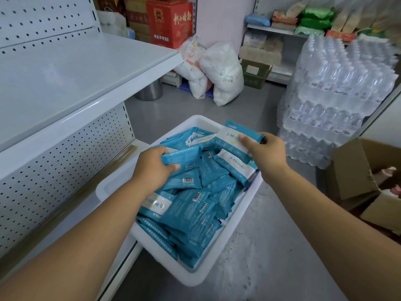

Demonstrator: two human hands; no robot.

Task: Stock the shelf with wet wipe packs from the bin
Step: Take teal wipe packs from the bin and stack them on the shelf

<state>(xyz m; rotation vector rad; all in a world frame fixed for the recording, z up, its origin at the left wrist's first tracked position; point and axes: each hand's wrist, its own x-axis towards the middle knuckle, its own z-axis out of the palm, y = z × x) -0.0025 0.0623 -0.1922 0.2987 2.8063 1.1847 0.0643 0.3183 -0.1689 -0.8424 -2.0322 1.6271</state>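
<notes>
The upper shelf (76, 72) offers open room from its front lip back to the pegboard (43, 16), reachable from above and from the aisle. The gap over the lower shelf (128, 164) is shallower, and the bin (195, 276) sits right at its front edge. Packs (191, 205) heap the bin to the rim. The left hand (152, 168) and right hand (269, 153), each gripping a pack, fill the space over its far half. Right of the bin, the floor (271, 246) lane is hemmed by stacked bottled water (338, 88) and a cardboard box (351, 170). Sacks (223, 70) and a metal pot (149, 90) close the far end.
</notes>
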